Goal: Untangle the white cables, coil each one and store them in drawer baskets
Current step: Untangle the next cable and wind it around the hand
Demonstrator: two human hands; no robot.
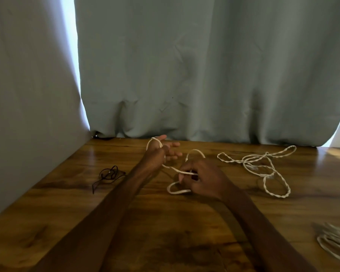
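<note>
A thin white cable runs between my two hands above the wooden table. My left hand is held up with fingers spread and fairly straight, and the cable is looped around its thumb and palm. My right hand pinches the same cable a short way off; loose loops hang behind and below it. A second white cable, twisted on itself, lies spread on the table to the right, apart from both hands.
A small black cord lies tangled on the left of the table. A bundle of pale coiled cable sits at the right edge. Grey curtains hang along the table's far and left sides. No drawer baskets are in view.
</note>
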